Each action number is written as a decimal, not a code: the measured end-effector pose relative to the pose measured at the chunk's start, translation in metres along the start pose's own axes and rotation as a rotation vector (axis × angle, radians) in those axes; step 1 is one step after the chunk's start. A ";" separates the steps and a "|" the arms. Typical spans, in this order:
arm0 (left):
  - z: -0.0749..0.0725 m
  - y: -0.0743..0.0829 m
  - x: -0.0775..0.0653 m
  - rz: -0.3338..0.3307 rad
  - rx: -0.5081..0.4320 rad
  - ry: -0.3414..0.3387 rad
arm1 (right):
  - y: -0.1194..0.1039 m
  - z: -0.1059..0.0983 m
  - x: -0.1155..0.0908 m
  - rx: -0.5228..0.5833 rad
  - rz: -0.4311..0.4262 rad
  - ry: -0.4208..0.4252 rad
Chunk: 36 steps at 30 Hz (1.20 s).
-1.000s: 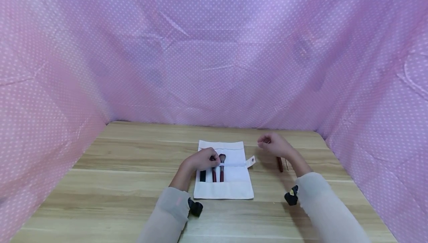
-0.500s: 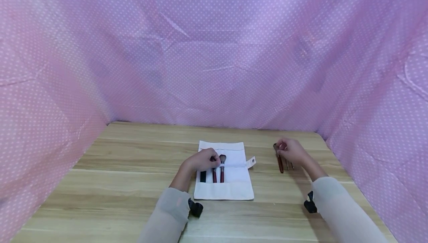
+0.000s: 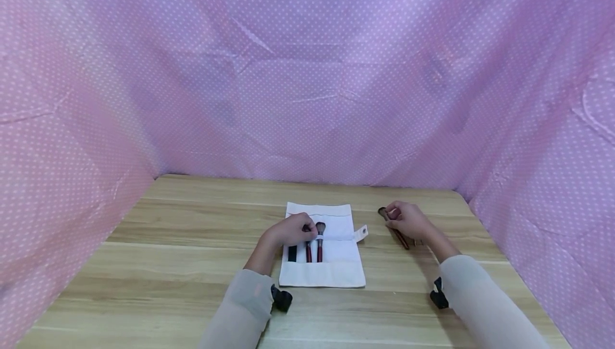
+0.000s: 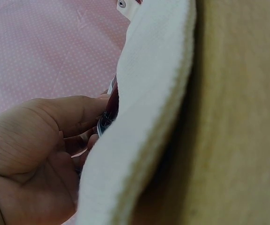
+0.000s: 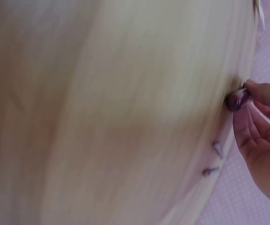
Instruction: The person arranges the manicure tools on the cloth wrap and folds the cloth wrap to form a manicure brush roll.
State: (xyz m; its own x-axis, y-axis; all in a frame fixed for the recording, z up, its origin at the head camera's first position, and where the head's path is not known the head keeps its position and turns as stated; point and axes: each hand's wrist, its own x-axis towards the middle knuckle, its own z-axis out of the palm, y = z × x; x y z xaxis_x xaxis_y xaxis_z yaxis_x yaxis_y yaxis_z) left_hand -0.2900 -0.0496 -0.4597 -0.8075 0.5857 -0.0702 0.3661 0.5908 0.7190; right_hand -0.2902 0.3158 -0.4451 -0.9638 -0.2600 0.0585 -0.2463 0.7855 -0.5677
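Makeup brush [image 3: 401, 239], likely light: best gripped by handle. My right hand [image 3: 410, 221] pinches it toward surface's [image 3: 379, 311] right edge; left hand [image 3: 290, 229], another brush [image 3: 308, 253].

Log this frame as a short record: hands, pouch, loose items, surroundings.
right_hand: right hand pinches a brush, bristles pointing away from the person
left_hand: left hand at the pouch; exact grip unclear
pouch: white, open; handles of two brushes and a black strip reach the pocket
loose_items: two slim items near the right hand, blurred
surface: wooden table
backdrop: pink dotted cloth
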 end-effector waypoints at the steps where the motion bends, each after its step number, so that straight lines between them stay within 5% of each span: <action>1: 0.000 0.000 0.000 0.004 0.000 0.001 | -0.002 0.002 0.001 0.007 -0.007 -0.006; 25: -0.003 0.003 0.000 0.011 -0.013 0.022 | -0.019 0.019 0.012 -0.008 0.000 -0.053; 36: -0.003 0.014 0.004 0.086 0.009 0.031 | -0.032 0.014 0.018 0.073 0.001 -0.008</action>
State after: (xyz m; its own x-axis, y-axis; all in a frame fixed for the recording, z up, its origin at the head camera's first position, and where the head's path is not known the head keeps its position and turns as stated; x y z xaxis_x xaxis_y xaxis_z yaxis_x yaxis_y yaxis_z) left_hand -0.2892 -0.0408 -0.4474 -0.7867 0.6172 0.0130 0.4386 0.5440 0.7153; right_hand -0.2982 0.2779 -0.4376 -0.9632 -0.2638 0.0518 -0.2371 0.7429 -0.6260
